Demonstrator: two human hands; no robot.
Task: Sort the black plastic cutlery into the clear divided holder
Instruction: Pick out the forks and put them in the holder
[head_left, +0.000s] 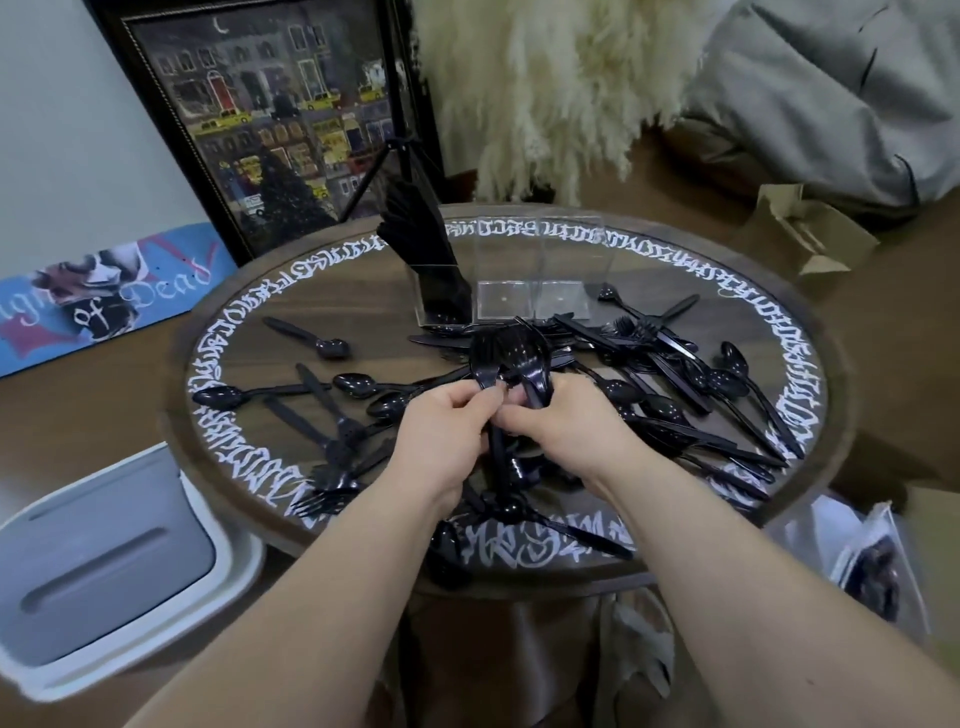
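Observation:
Black plastic spoons, forks and knives lie scattered over the round wooden table (810, 322). My left hand (447, 421) and my right hand (556, 415) meet at the table's middle, and both grip a bunch of black cutlery (506, 358) whose heads fan upward. The clear divided holder (540, 275) stands at the far side of the table. Its left compartment is filled with black cutlery (421, 228) standing upright; the middle and right compartments look empty.
A framed picture (270, 114) leans on the wall behind the table, with a tripod (400, 145) before it. A white and grey bin (104, 571) sits at the lower left. A cardboard box (805, 234) lies at the right, a plastic bag (872, 561) at the lower right.

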